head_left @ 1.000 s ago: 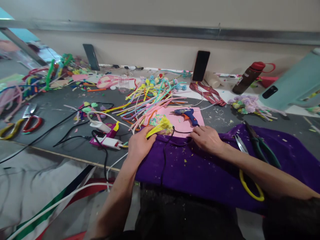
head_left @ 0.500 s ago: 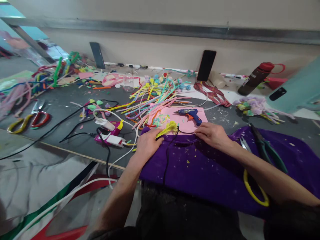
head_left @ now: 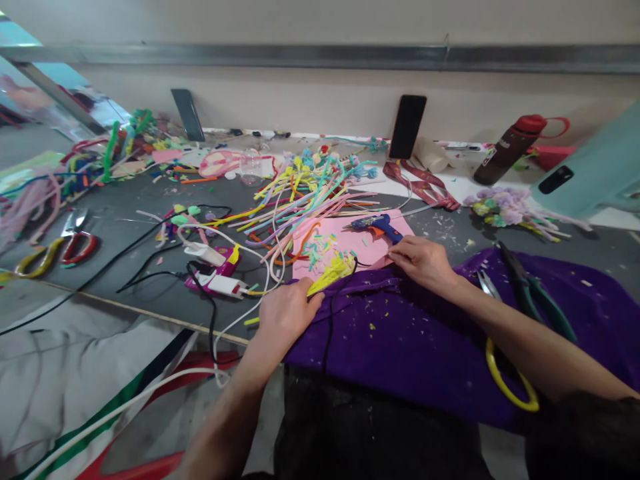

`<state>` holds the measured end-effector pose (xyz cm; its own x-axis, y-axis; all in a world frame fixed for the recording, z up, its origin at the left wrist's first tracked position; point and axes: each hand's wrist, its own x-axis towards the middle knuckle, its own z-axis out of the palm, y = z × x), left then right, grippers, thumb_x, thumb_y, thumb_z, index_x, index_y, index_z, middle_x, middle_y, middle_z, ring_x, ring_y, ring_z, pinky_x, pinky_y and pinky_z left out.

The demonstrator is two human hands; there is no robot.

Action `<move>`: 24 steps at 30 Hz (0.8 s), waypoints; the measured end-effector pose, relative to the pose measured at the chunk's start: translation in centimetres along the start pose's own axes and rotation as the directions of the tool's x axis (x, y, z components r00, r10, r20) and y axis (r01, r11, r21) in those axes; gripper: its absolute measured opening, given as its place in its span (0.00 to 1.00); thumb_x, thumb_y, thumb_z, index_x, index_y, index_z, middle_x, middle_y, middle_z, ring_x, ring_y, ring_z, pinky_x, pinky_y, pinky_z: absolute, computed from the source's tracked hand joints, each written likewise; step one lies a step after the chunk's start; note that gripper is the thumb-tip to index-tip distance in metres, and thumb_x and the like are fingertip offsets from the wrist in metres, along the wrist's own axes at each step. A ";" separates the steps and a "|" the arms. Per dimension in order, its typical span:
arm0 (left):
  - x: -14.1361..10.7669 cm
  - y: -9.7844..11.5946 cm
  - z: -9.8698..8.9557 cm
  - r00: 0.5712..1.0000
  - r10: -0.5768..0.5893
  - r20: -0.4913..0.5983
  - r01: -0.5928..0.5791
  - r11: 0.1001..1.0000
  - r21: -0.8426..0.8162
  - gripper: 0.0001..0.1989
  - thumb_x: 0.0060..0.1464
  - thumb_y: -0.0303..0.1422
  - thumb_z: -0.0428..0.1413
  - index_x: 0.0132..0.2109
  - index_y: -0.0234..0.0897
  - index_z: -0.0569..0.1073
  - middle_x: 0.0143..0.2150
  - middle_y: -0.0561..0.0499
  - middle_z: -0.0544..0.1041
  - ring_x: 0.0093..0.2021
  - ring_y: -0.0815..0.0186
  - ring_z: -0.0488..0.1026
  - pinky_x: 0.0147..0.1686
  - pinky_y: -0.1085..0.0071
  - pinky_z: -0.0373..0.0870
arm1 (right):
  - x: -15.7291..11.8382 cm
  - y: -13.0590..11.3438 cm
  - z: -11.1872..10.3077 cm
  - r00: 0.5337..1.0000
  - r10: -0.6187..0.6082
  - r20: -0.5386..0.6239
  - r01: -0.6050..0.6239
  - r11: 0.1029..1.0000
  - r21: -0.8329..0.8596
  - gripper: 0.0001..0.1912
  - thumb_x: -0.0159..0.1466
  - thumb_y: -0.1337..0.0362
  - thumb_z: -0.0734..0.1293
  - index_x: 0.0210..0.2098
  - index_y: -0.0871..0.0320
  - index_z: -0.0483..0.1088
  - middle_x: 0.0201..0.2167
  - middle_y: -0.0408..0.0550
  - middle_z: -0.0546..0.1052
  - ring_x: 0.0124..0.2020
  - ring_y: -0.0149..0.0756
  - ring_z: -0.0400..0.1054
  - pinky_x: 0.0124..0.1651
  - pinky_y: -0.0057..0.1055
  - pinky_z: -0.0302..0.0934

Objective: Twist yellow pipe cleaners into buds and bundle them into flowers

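Note:
My left hand [head_left: 285,310] is closed around a yellow pipe-cleaner piece [head_left: 330,275]. Its fuzzy yellow strands fan out past my thumb, and a stem end shows on the other side of the hand. My right hand [head_left: 423,261] is pinched at the near right edge of a pink sheet [head_left: 345,233], beside the purple cloth [head_left: 400,347]; what the fingertips grip is hidden. Just beyond them a blue glue gun [head_left: 383,225] lies on the sheet. Small cut pipe-cleaner bits [head_left: 320,253] are scattered there. A black cord [head_left: 333,313] runs down over the cloth between my hands.
Pliers [head_left: 537,300] and yellow-handled scissors [head_left: 500,360] lie on the cloth under my right forearm. Chargers on a power strip [head_left: 220,283] sit left, with cables around. Pipe cleaners [head_left: 305,193], a phone [head_left: 407,127] and a bottle [head_left: 507,150] stand or lie farther back.
My left hand has shifted slightly left and nearer me, and the yellow strands now lie lower and more spread. The purple cloth's edge has bunched. My right hand stays near the pink sheet's edge.

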<state>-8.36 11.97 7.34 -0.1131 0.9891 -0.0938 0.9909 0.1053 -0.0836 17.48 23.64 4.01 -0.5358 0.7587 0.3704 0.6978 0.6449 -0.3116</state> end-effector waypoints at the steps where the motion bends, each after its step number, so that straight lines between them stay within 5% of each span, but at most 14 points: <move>1: -0.1 0.0 -0.1 1.000 0.013 0.018 -0.012 1.000 -0.001 0.16 0.54 0.44 0.47 0.41 0.40 0.73 0.32 0.45 0.79 0.34 0.56 0.75 0.27 0.69 0.59 | -0.1 0.0 0.0 1.000 -0.007 -0.001 0.007 1.000 -0.026 0.10 0.62 0.63 0.61 0.34 0.55 0.75 0.33 0.46 0.76 0.35 0.32 0.69 0.35 0.26 0.57; 8: -0.9 -1.9 -0.2 0.984 0.162 0.075 -0.134 0.948 -0.288 0.14 0.58 0.39 0.44 0.34 0.38 0.70 0.27 0.50 0.76 0.28 0.65 0.73 0.25 0.73 0.57 | 0.0 0.2 0.0 0.999 0.008 -0.037 -0.011 0.997 -0.082 0.12 0.63 0.63 0.60 0.32 0.57 0.74 0.30 0.46 0.75 0.33 0.32 0.68 0.32 0.26 0.55; 13: -1.4 -2.0 0.2 1.000 -0.025 -0.008 0.023 0.981 -0.195 0.13 0.54 0.41 0.49 0.41 0.41 0.71 0.32 0.49 0.78 0.32 0.60 0.75 0.28 0.71 0.59 | 0.1 0.2 0.1 0.998 0.044 -0.053 -0.045 0.999 -0.022 0.11 0.62 0.63 0.60 0.30 0.58 0.73 0.27 0.45 0.74 0.31 0.31 0.67 0.32 0.25 0.56; 17: -1.1 -1.5 0.6 0.968 -0.194 -0.158 0.167 0.972 -0.166 0.22 0.52 0.43 0.51 0.54 0.45 0.65 0.35 0.49 0.80 0.33 0.57 0.76 0.29 0.69 0.60 | -0.1 0.2 0.2 0.996 0.069 -0.058 -0.068 0.998 0.013 0.11 0.62 0.62 0.60 0.31 0.57 0.73 0.28 0.45 0.74 0.31 0.31 0.68 0.32 0.26 0.57; 20: -0.4 -1.5 0.8 0.969 -0.179 -0.170 0.165 0.982 -0.093 0.23 0.53 0.45 0.49 0.55 0.46 0.66 0.32 0.48 0.80 0.33 0.54 0.76 0.27 0.68 0.59 | 0.0 0.3 0.2 0.995 0.075 -0.061 -0.074 0.997 0.017 0.11 0.62 0.62 0.60 0.31 0.56 0.73 0.27 0.44 0.73 0.30 0.32 0.68 0.31 0.26 0.57; 24: 0.7 -1.5 0.7 0.981 -0.102 -0.165 0.099 0.995 -0.030 0.18 0.56 0.45 0.44 0.42 0.45 0.75 0.32 0.46 0.80 0.33 0.52 0.76 0.25 0.67 0.58 | -0.2 -0.1 -0.2 0.992 0.030 -0.121 -0.039 0.996 -0.076 0.11 0.63 0.62 0.60 0.35 0.57 0.73 0.31 0.47 0.74 0.33 0.34 0.67 0.33 0.28 0.57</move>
<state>-10.01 12.41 6.75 -0.2001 0.9764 0.0806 0.9767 0.2054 -0.0626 17.68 23.39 4.15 -0.4533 0.7611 0.4640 0.7524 0.6058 -0.2587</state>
